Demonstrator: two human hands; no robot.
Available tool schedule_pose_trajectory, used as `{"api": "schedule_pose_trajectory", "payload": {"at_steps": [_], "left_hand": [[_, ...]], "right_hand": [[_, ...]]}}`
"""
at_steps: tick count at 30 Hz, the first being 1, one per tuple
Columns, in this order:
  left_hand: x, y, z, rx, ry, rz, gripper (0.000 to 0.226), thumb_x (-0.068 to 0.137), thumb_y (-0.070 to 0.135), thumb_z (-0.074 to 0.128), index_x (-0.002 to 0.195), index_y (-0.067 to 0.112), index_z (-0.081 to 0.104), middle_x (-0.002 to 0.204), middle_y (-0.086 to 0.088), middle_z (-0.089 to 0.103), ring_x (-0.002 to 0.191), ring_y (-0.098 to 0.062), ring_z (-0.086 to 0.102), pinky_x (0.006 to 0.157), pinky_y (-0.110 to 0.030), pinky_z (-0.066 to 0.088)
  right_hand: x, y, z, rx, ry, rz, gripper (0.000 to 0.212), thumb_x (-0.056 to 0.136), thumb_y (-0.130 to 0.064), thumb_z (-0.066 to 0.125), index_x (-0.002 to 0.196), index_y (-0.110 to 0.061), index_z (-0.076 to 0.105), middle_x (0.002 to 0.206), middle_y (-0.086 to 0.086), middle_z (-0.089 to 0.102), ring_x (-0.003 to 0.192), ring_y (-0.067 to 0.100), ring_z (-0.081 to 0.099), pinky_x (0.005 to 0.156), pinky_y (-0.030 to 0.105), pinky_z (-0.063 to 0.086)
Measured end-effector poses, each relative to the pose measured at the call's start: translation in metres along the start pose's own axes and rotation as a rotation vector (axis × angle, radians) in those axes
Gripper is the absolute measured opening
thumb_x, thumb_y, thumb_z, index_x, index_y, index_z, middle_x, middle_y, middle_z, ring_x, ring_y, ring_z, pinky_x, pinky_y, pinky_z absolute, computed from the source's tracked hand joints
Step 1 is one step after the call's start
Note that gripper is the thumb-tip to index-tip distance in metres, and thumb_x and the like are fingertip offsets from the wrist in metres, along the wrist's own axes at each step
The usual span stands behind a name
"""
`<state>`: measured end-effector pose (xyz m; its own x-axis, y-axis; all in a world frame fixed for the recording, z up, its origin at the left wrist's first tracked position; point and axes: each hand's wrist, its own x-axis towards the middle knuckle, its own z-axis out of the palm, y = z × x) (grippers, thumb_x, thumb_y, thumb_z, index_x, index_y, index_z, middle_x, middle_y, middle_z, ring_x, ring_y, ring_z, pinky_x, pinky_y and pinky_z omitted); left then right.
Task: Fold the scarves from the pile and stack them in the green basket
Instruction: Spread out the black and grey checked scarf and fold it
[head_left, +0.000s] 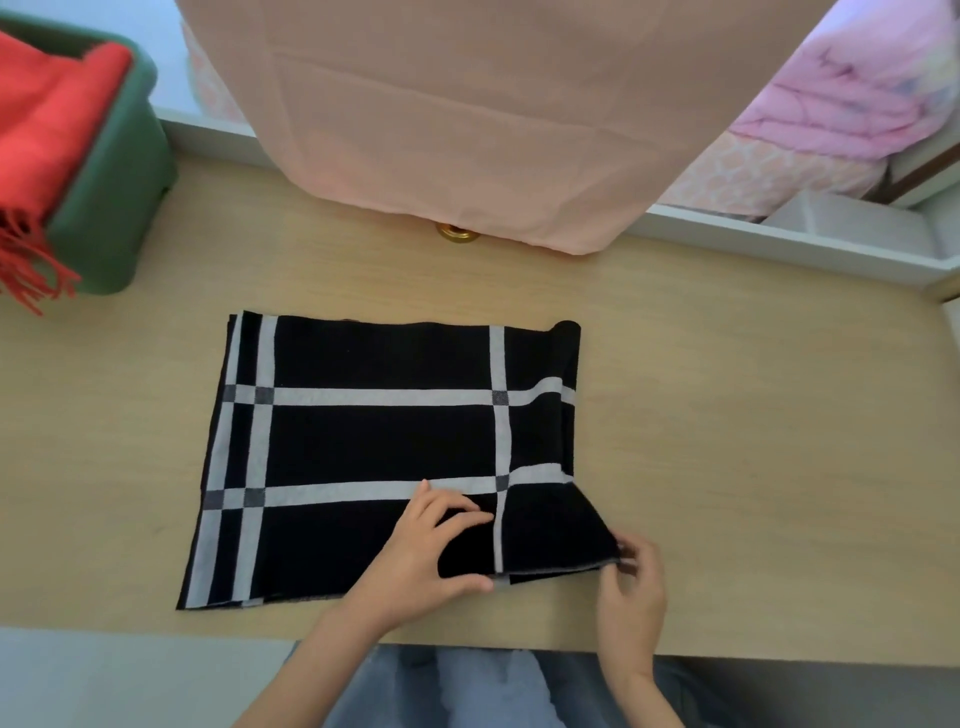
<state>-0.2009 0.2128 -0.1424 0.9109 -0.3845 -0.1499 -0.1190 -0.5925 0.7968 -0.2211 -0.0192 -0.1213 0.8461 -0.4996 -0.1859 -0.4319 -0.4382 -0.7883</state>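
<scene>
Left hand (434, 553) gripping the near hem and right hand (631, 590) pinching its corner, a person apparently squares the layers of a folded black-and-white scarf (374, 441) lying mid-table (727, 415), well apart from the green basket (114, 208) holding a red scarf (47, 119).

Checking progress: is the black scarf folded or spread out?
Folded: the black scarf lies flat on the table, with doubled layers visible at its right edge.

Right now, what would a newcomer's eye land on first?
The black scarf with white grid lines lies folded on the table, both hands at its near right edge: the left hand grips the hem, the right hand pinches the corner. A green basket left holds a red fringed scarf; a peach cloth hangs across the top.
</scene>
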Motion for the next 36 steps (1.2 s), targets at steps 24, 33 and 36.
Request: {"api": "schedule_pose_trajectory", "payload": {"at_steps": [24, 33, 36], "left_hand": [[0.076, 0.013, 0.019, 0.681, 0.215, -0.122, 0.060, 0.098, 0.042, 0.026, 0.152, 0.017, 0.016, 0.160, -0.008, 0.007, 0.147, -0.025, 0.001, 0.117, -0.054, 0.006], [0.076, 0.005, 0.030, 0.702, 0.177, -0.152, 0.066, 0.096, 0.052, 0.027, 0.152, 0.021, 0.014, 0.160, -0.008, 0.005, 0.147, -0.026, 0.002, 0.115, -0.055, 0.007], [0.079, 0.014, 0.032, 0.679, 0.228, -0.202, 0.063, 0.096, 0.045, 0.037, 0.151, 0.018, 0.023, 0.158, -0.011, 0.015, 0.147, -0.029, 0.009, 0.115, -0.057, 0.009]], "right_hand": [[0.057, -0.041, -0.006, -0.319, -0.335, -0.382, 0.053, 0.095, -0.039, 0.029, 0.148, -0.035, 0.026, 0.159, -0.013, 0.005, 0.145, 0.007, 0.000, 0.117, 0.028, 0.001], [0.122, -0.029, 0.060, -0.880, -0.561, -0.685, 0.066, 0.093, -0.060, -0.004, 0.149, -0.028, -0.013, 0.156, -0.003, -0.022, 0.142, 0.010, -0.026, 0.118, 0.037, -0.010], [0.129, -0.042, 0.052, -0.643, -0.702, -0.594, 0.058, 0.100, -0.046, 0.025, 0.152, -0.029, 0.004, 0.159, -0.007, -0.012, 0.142, 0.004, -0.019, 0.119, 0.032, -0.008]]}}
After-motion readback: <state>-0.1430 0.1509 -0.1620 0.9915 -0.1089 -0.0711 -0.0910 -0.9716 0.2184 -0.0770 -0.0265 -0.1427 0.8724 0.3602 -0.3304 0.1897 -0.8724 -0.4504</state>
